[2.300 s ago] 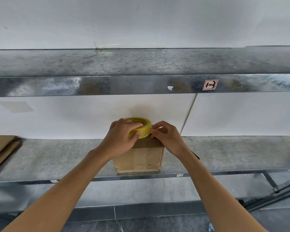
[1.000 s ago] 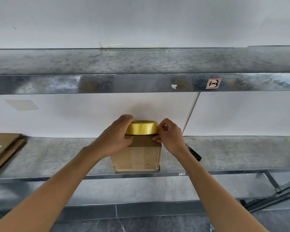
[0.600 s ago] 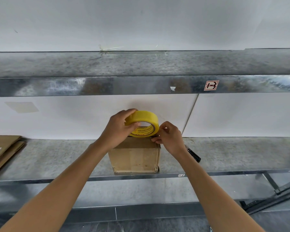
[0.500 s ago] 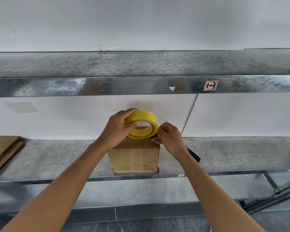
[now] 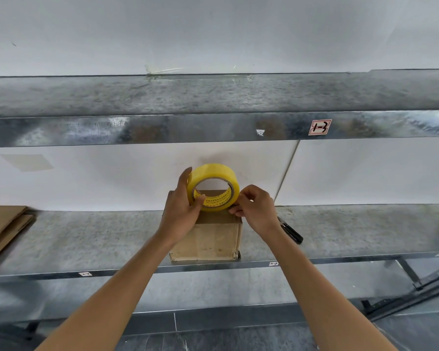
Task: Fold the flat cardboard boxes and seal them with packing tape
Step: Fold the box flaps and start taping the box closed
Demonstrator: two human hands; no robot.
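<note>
I work from the metal shelf (image 5: 86, 239), which puts the job at a height both arms reach without stooping. At its left end lies a stack of flat cardboard (image 5: 3, 229), well apart from the work; I judge these are boxes waiting their turn. The folded box (image 5: 208, 239) stands in the middle, right at the near edge of the shelf, so its top is close to both hands. I cannot tell from here whether its top seam carries any tape. Over the far part of that top I hold the yellow tape roll (image 5: 213, 186) on its edge, hole facing me. Whether it touches the cardboard is hidden by the fingers. The left hand (image 5: 180, 214) grips the roll on its left side, thumb inside the hole and fingers wrapped around the outside. That steadies the roll. The right hand (image 5: 256, 211) is curled, its fingertips pinching the lower right rim. I read that as picking for the loose end of the tape, though the end itself is too small to see. A slim black tool (image 5: 290, 230), probably a cutter, lies on the shelf just right of the box, beyond the right wrist, handy for cutting the strip.
</note>
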